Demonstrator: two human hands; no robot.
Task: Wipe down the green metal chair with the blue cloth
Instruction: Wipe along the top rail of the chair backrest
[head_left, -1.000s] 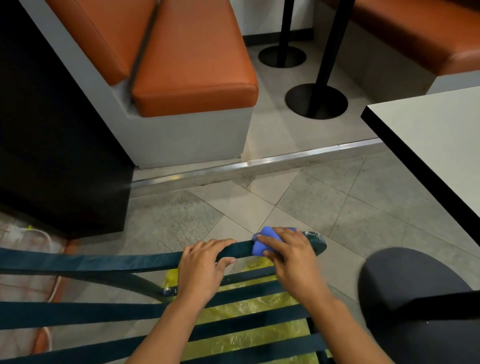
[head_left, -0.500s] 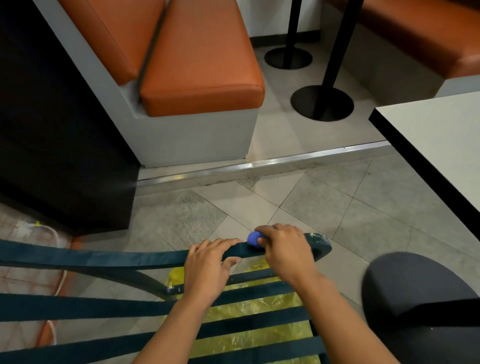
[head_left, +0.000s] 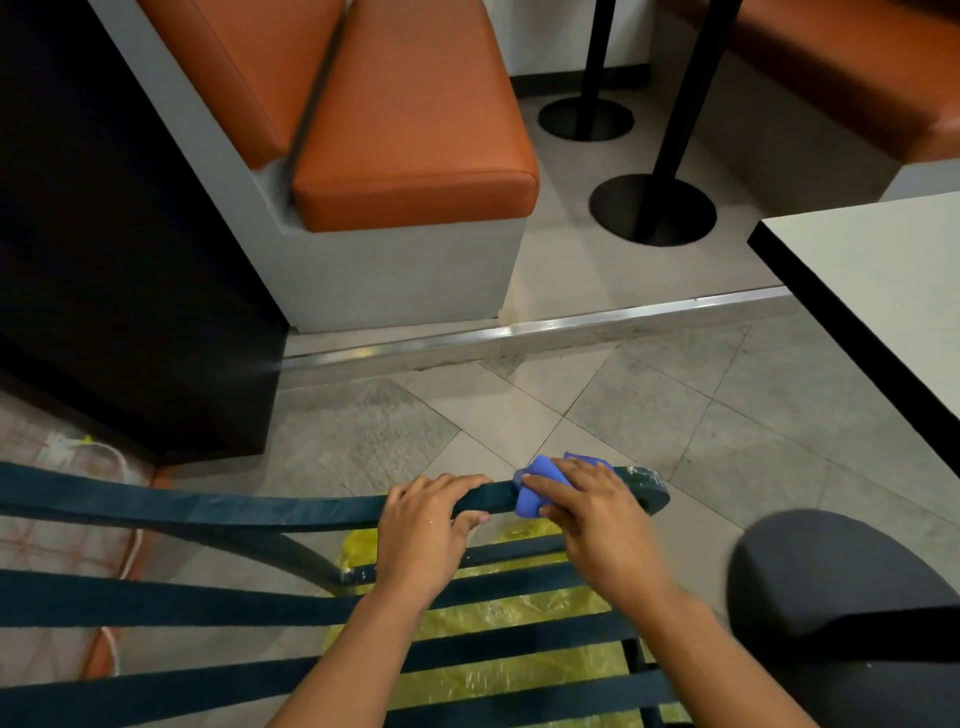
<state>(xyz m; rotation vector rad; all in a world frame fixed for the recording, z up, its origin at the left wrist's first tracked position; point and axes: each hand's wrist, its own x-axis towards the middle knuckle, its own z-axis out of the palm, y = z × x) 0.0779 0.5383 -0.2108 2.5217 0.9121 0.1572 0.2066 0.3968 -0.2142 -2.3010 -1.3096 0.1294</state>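
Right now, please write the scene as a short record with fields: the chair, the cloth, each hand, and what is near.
chair: green metal chair, slatted, top rail across the lower view
cloth: blue cloth, bunched on the rail near its right end
right hand: right hand presses the cloth to the rail
left hand: left hand grips the rail beside the cloth
nearby: orange bench, white table, yellow plastic under the slats

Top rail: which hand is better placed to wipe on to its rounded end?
Right. The right hand already presses the cloth on the rail, just short of that end. The left hand grips the rail farther in, steadying the chair.
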